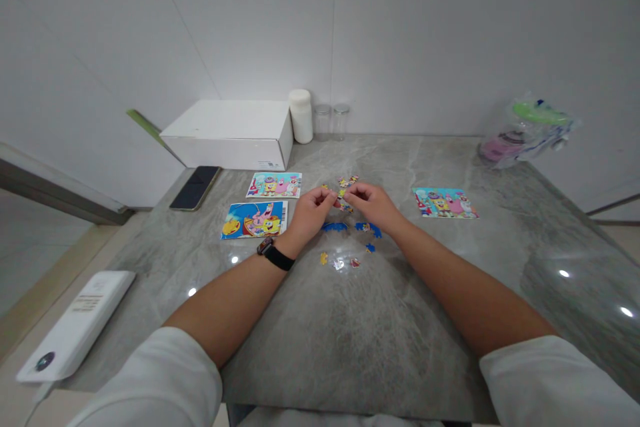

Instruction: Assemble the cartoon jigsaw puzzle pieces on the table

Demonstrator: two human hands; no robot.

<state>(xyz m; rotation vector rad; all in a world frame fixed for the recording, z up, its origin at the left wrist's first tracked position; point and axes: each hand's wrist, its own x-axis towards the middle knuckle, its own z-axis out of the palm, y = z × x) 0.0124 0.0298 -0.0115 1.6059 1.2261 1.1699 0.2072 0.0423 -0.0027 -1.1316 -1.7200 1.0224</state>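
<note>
Blue packet (254, 219) just left of left hand (311, 211): fingertips drawn together, cannot tell on what. Yellow puzzle piece (342, 193) between hands, pinched by right hand (374, 205). Blue pieces (376, 231) just nearside of right hand. Picture card (445, 203) well right.

My left grip (313, 210) and right grip (374, 203) are partly hiding the pieces (349, 181) between them. The bottom edge is cutting off my sleeves (160, 373) and the cable (39, 401). The print (87, 303) on the device (75, 337) is looking too small to read.
</note>
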